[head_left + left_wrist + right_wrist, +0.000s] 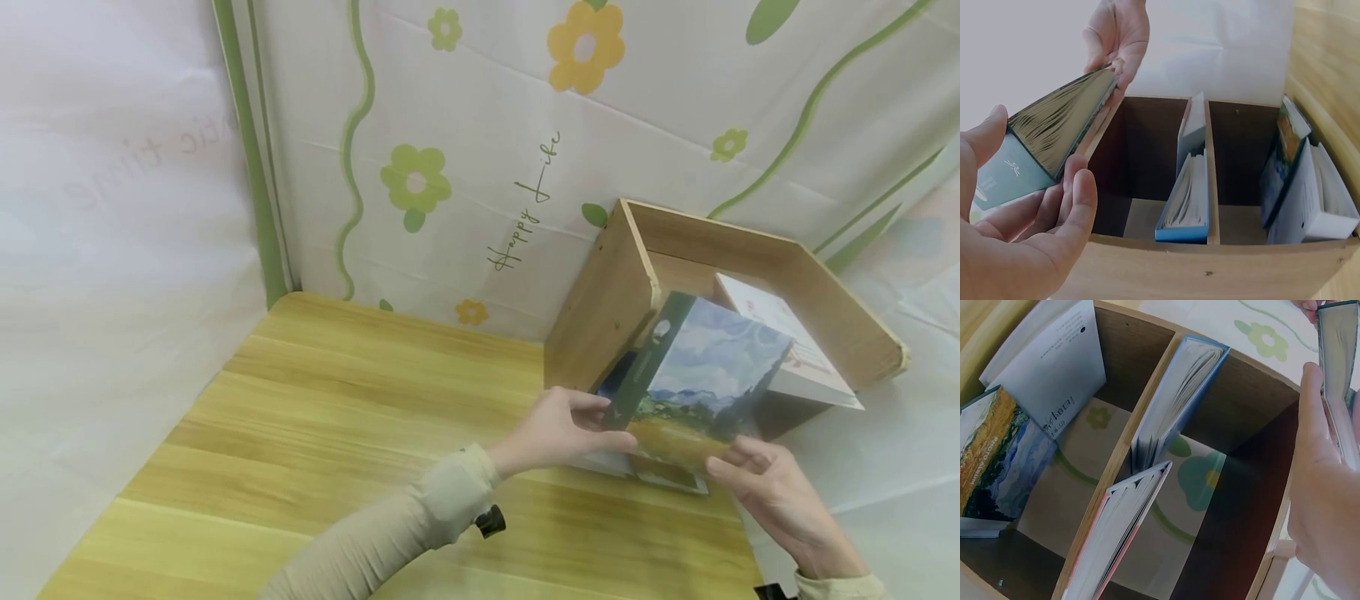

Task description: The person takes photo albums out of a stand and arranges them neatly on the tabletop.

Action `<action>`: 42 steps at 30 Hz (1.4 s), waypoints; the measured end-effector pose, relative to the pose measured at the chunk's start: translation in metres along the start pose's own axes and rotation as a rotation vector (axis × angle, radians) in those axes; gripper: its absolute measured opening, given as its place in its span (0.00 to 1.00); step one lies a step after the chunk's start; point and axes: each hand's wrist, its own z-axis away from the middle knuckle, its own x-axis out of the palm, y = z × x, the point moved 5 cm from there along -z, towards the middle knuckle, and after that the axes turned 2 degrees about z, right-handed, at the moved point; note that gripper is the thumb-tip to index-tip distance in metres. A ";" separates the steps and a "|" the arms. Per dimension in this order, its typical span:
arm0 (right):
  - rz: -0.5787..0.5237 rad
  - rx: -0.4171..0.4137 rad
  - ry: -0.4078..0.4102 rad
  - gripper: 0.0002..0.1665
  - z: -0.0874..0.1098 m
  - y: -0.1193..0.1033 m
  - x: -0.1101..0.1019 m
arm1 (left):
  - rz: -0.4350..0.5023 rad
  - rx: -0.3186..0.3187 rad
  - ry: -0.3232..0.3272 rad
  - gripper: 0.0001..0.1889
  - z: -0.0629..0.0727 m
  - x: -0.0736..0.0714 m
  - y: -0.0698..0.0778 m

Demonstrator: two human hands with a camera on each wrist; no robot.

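Note:
Both hands hold a book (712, 367) with a dark green spine and a painted landscape of clouds and a yellow field on its cover. Its spine side is gripped by my left hand (558, 429), thumb in front. At the opposite lower edge my right hand (780, 492) pinches it between thumb and fingers. In the left wrist view the pages fan slightly apart between the covers. Behind the book in the head view stands a two-compartment wooden box (600, 308), partly hidden by it.
Inside the box, a blue-edged book (1185, 206) and a pink-edged book (1119, 531) lean by the divider (1125, 444). The other compartment holds a white book (1063, 369) and a painted-cover book (1004, 456). A wood-grain table (337, 417) meets a flower-patterned curtain (450, 108).

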 end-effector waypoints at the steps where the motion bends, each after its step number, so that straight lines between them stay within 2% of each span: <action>1: 0.015 0.007 -0.001 0.20 -0.001 -0.001 0.002 | 0.008 0.006 -0.001 0.32 0.001 -0.002 0.000; 5: 0.092 0.013 0.012 0.18 -0.003 -0.005 0.009 | 0.023 0.031 -0.012 0.32 0.006 -0.008 -0.001; 8: 0.162 -0.013 0.034 0.17 -0.005 -0.007 0.013 | 0.024 0.042 -0.027 0.33 0.010 -0.013 -0.003; 15: 0.235 -0.164 0.060 0.26 -0.008 -0.009 0.028 | -0.031 0.051 -0.063 0.37 0.021 -0.028 -0.010; 17: 0.240 -0.201 0.049 0.16 -0.009 -0.008 0.035 | -0.045 0.049 -0.065 0.37 0.024 -0.032 -0.013; 20: 0.204 -0.182 0.048 0.07 -0.008 -0.004 0.046 | -0.035 0.045 -0.067 0.37 0.030 -0.039 -0.017; 22: 0.169 -0.144 0.053 0.04 -0.007 0.000 0.055 | -0.026 0.052 -0.067 0.35 0.035 -0.043 -0.020; 23: 0.159 -0.119 0.081 0.05 -0.006 0.003 0.059 | -0.019 0.056 -0.067 0.34 0.037 -0.045 -0.021; 25: 0.133 -0.080 0.132 0.06 -0.004 0.007 0.066 | -0.005 0.063 -0.067 0.32 0.042 -0.050 -0.024; 29: 0.065 -0.067 0.219 0.19 -0.001 0.015 0.081 | -0.001 0.072 -0.073 0.27 0.052 -0.059 -0.030; 35: 0.022 -0.041 0.315 0.26 0.001 0.024 0.105 | 0.031 0.070 -0.091 0.24 0.069 -0.074 -0.038; 37: 0.000 -0.054 0.310 0.24 -0.001 0.026 0.113 | 0.041 0.069 -0.089 0.25 0.074 -0.079 -0.041; 42: -0.081 -0.157 0.239 0.21 -0.008 0.028 0.132 | 0.049 0.080 -0.070 0.25 0.085 -0.092 -0.046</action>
